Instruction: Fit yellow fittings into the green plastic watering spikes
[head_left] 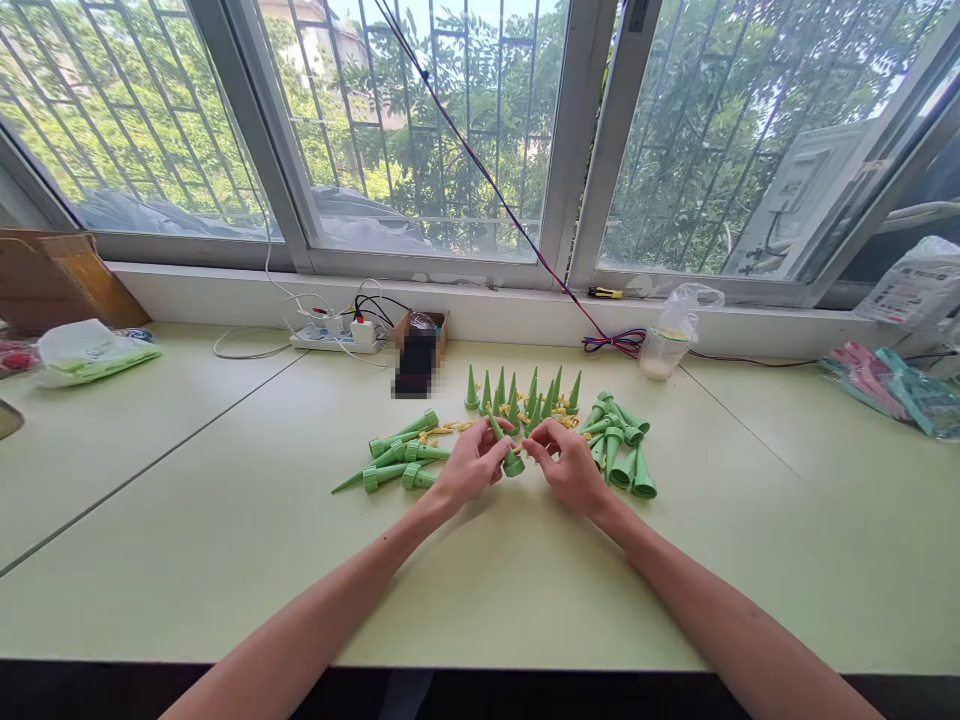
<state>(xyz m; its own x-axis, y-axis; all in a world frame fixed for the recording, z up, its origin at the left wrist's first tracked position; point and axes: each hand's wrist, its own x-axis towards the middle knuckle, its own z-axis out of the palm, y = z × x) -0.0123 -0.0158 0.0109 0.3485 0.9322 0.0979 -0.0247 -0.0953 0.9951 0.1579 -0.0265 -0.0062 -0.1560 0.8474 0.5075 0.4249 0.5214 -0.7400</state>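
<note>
My left hand (472, 463) is closed round a green plastic cone spike (505, 447), held tilted with its wide ribbed end to the right. My right hand (566, 462) is pinched just beside that wide end; what its fingertips hold is too small to name. Several green cones stand upright (523, 392) behind my hands. More cones lie in a pile on the left (399, 458) and another pile on the right (619, 446). Small yellow parts (442, 431) are scattered among them on the pale green table (225, 500).
A power strip with plugs (336, 333) and a small box (421, 340) sit near the window sill. A bagged jar (667, 345) stands at back right, plastic bags (896, 385) at far right. A cardboard box (52, 275) and a bag (86, 350) lie at left.
</note>
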